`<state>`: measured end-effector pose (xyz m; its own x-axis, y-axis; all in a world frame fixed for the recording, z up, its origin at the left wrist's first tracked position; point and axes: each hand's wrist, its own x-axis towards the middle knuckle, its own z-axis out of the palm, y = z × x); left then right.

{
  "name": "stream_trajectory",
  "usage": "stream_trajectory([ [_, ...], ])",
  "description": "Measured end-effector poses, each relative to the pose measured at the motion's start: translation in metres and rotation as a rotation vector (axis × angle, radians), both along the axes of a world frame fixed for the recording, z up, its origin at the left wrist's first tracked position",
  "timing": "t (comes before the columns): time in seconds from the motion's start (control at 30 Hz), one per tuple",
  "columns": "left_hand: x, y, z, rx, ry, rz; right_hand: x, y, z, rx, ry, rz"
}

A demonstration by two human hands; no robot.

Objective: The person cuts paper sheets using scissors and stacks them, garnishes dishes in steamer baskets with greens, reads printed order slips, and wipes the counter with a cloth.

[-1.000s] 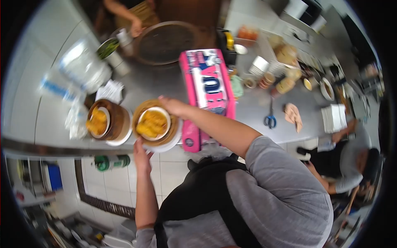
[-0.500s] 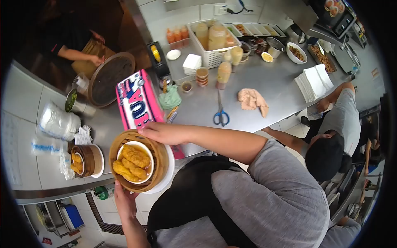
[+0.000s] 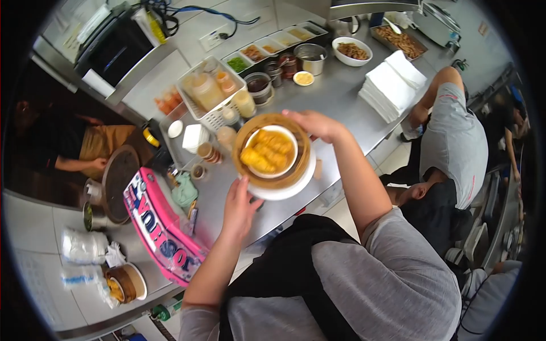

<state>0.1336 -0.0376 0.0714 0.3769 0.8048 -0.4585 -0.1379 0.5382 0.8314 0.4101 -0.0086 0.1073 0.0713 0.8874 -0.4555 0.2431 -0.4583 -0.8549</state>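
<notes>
A round bamboo steamer (image 3: 245,132) on a white plate (image 3: 284,194) is held between my two hands above the steel counter (image 3: 341,165). Inside it a white bowl (image 3: 295,149) holds yellow-orange food pieces (image 3: 267,150). My left hand (image 3: 242,207) grips the near left side of the steamer and plate. At the far right side, my right hand (image 3: 315,125) has its fingers on the rim. Behind the steamer stand a sauce bottle (image 3: 244,103) and stacked small cups (image 3: 209,152).
A pink package (image 3: 159,227) and a second steamer (image 3: 128,282) lie left. White napkins (image 3: 392,85) are stacked right, near a bent-over person (image 3: 455,142). A basket of bottles (image 3: 210,91) stands behind. Another person's hand (image 3: 99,163) is beside a round board (image 3: 120,184).
Both my hands have carried the steamer and plate rightward along the counter, away from the pink package and the second steamer. The view has turned right too.
</notes>
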Motion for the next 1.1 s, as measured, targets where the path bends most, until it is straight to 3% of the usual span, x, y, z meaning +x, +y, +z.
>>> stream_trajectory([
  [0.1, 0.068, 0.034, -0.013, 0.028, -0.15, -0.164, 0.062, 0.0, -0.01, -0.002, -0.075, -0.225],
  [0.27, 0.157, 0.086, -0.046, -0.027, -0.183, -0.296, 0.129, 0.0, -0.029, -0.017, -0.178, -0.404],
  [0.5, 0.202, 0.11, -0.087, -0.084, -0.156, -0.368, 0.162, 0.01, -0.096, 0.145, 0.098, -0.717],
  [0.57, 0.187, 0.101, -0.081, -0.014, -0.127, -0.405, 0.165, 0.008, -0.108, 0.242, 0.317, -0.79],
  [0.63, 0.149, 0.087, -0.061, -0.172, 0.08, -0.533, 0.188, 0.008, -0.134, 0.241, 0.297, -0.766],
  [0.7, 0.088, 0.057, -0.042, 0.301, -0.112, -0.656, 0.183, 0.0, -0.125, 0.301, -0.234, -0.669],
  [0.73, 0.056, 0.044, -0.055, 0.677, 0.016, -0.599, 0.186, -0.006, -0.135, 0.437, -0.411, -0.649],
  [0.77, 0.015, 0.024, -0.027, 0.571, -0.119, -0.618, 0.191, -0.012, -0.146, 0.563, -0.621, -0.64],
  [0.8, -0.027, 0.011, -0.011, 0.581, -0.092, -0.625, 0.197, -0.018, -0.158, 0.672, -0.837, -0.649],
  [0.83, -0.067, 0.001, -0.001, 0.455, -0.071, -0.602, 0.213, -0.018, -0.182, 0.812, -0.766, -0.759],
  [0.87, -0.107, -0.013, 0.008, 0.321, -0.06, -0.588, 0.127, -0.024, -0.114, 0.795, -0.497, -0.896],
  [0.93, -0.191, -0.047, -0.014, 0.288, -0.047, -0.407, 0.046, -0.02, -0.088, 1.102, -0.468, -0.909],
  [1.0, -0.279, -0.085, -0.022, 0.056, -0.042, -0.216, -0.064, -0.015, -0.057, 1.126, -0.539, -0.822],
  [1.1, -0.41, -0.128, -0.05, 0.011, 0.193, 0.248, -0.226, -0.014, -0.032, 1.235, -0.279, -0.377],
])
